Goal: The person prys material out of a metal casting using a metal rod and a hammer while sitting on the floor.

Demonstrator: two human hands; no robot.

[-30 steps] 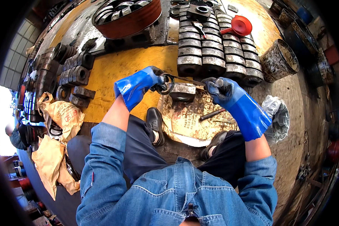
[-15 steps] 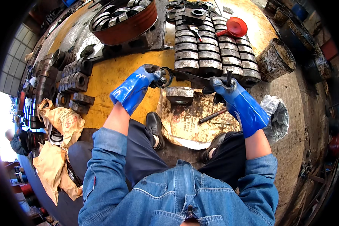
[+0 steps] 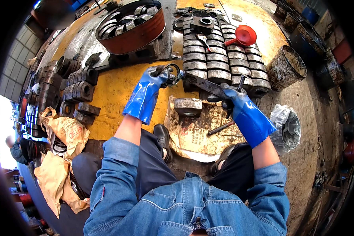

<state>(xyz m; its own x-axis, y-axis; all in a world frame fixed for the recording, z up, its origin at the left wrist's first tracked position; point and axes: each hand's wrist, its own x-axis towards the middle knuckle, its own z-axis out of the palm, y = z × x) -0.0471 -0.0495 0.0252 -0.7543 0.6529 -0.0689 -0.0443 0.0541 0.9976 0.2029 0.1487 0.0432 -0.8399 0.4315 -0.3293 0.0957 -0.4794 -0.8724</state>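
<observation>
While heaped with metal rings, a red tub (image 3: 139, 33) beyond both hands.

I am sitting over a floor (image 3: 118, 94) that is showing yellow paint and grey worn patches, with dirty bare ground (image 3: 303, 118) spreading at my right. Strong daylight is coming in through an opening (image 3: 2, 133) at my far left. Crumpled brown paper sacks (image 3: 63, 153) are lying beside me there.

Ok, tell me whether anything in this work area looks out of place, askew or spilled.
Little stands out. A dark metal rod lies loose and askew on the stained paper sheet under the hands. The stacked metal rings sit in tidy rows.
</observation>
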